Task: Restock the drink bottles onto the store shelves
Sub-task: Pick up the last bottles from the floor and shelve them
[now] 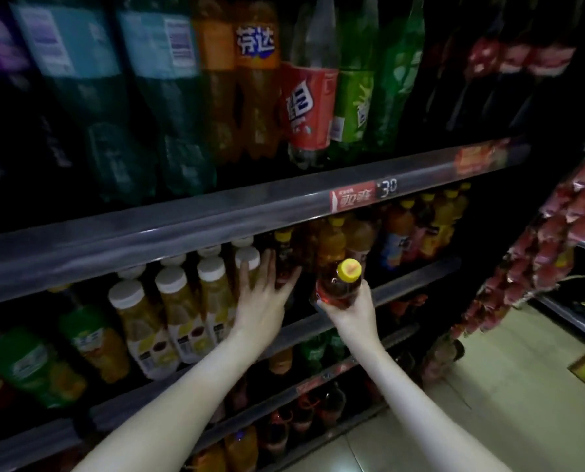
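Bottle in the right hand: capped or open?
Capped. A yellow cap sits on the drink bottle, which the right hand grips.

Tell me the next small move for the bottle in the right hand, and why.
Probably push the yellow-capped bottle forward into the row: the right hand holds it just before the shelf, while the left hand touches a dark bottle there.

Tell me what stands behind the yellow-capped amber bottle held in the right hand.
Behind the yellow-capped amber bottle gripped by the right hand stand orange yellow-capped drink bottles on the shelf. Their lower parts are covered by it.
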Demonstrator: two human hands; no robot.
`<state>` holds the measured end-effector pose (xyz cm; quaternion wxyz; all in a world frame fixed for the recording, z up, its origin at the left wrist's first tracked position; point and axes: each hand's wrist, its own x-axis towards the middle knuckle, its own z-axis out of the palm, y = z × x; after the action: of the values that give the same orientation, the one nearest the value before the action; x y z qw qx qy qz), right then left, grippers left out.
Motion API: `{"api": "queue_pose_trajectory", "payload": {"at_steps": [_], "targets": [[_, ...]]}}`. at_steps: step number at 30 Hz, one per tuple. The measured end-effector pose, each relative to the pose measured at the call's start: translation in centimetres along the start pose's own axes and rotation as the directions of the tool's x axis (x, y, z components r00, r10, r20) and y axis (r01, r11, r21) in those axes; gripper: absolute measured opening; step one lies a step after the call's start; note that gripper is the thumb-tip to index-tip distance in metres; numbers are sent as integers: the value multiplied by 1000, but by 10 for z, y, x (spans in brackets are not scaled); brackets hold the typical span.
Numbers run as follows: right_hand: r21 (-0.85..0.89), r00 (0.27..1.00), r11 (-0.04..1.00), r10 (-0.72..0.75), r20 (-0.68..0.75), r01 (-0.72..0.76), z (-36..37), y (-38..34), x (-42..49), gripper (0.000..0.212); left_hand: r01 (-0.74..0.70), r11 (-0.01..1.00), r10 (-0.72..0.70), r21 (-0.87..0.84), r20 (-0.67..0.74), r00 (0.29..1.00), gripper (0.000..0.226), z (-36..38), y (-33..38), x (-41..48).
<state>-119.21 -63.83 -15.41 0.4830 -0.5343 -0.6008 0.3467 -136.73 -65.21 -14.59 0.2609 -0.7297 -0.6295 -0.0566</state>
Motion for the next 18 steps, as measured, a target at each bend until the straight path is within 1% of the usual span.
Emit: {"api": "queue_pose_trajectory", "payload": {"at_steps": [2, 4, 6, 8, 10, 12, 15, 16, 18], "targets": [[-17, 999, 999, -33, 42, 33, 8, 9, 21, 59, 42, 998, -44, 51, 32, 999, 92, 7, 3, 3], [-26, 992, 998, -56, 112, 59, 16, 17, 37, 56, 81, 993, -82, 89, 6, 997, 91, 12, 6, 3], [-54, 980, 997, -39, 197, 50, 23, 23, 49, 61, 104, 988, -102, 115, -20, 995, 86, 13, 8, 4], [-123, 973, 989, -53, 223, 82, 30, 27, 58, 63, 114, 983, -110, 144, -35, 993, 85, 15, 10, 4], [-214, 968, 962, -120, 222, 168, 37, 33, 64, 66, 132, 977, -128, 170, -36, 991, 88, 16, 11, 5], [-365, 955, 895, -178, 239, 258, 42, 38, 66, 75, 162, 968, -158, 192, -33, 987, 87, 17, 15, 6], [-579, 931, 730, -271, 243, 364, 45, 46, 66, 90, 224, 956, -230, 189, 12, 973, 83, 17, 25, 8], [-610, 924, 694, -309, 226, 382, 44, 48, 65, 96, 240, 952, -251, 191, 37, 967, 83, 18, 28, 8], [-616, 895, 660, -401, 195, 430, 38, 49, 65, 105, 250, 946, -275, 207, 97, 957, 85, 19, 36, 6]]}}
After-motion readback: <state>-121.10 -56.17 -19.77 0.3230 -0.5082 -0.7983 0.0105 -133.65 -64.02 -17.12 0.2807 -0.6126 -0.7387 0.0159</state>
